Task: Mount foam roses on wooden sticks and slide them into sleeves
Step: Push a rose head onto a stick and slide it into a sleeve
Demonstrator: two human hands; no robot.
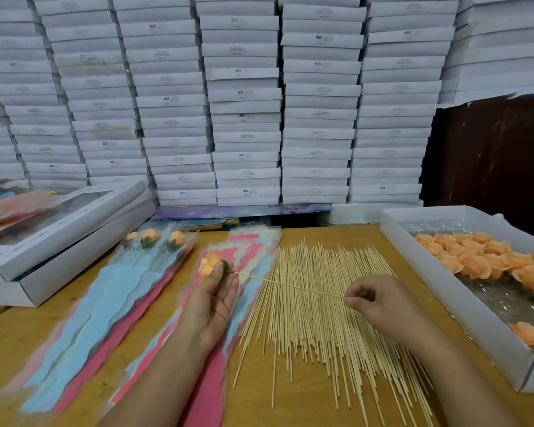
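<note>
Left hand [213,298] gripped orange foam rose [209,265]; right hand [372,298] pinched wooden stick [290,284] end, tip at rose base.

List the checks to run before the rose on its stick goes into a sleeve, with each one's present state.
1. Rose held by left hand: ok, fingers curl round it.
2. Stick pinched at its far end by right hand: ok.
3. Stick tip meets the rose's green base: ok; how deep it sits, cannot tell.
4. Stick straight: ok.
5. Empty sleeves within reach under the left hand: ok.
6. A sleeve opened to receive the rose: not ok, none picked up.
</note>
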